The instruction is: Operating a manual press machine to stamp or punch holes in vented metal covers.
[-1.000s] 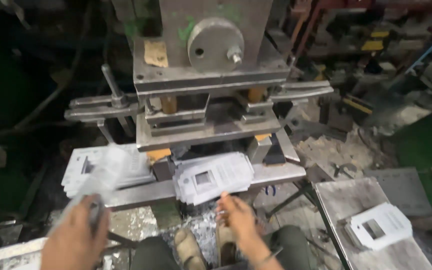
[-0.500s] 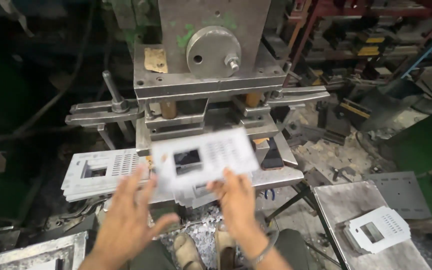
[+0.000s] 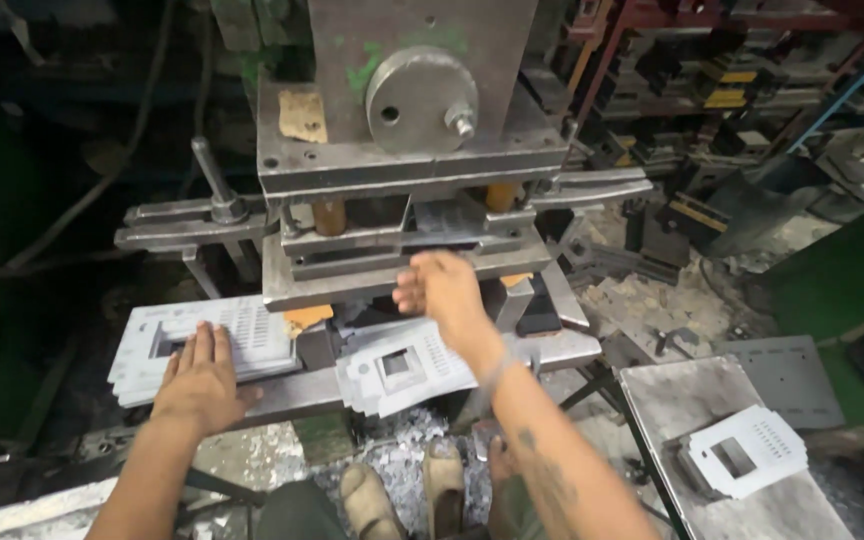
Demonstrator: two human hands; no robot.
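While your left hand [image 3: 200,378] lies flat, fingers spread, on the left stack [image 3: 202,345] of pale grey plates, your right hand [image 3: 442,290] reaches to the press [image 3: 402,150], fingers curled at the die slot; whether they pinch anything you cannot tell. Each plate is thin, with a square window and rows of small holes. A second stack [image 3: 402,368] sits just below your right wrist, on the press bed.
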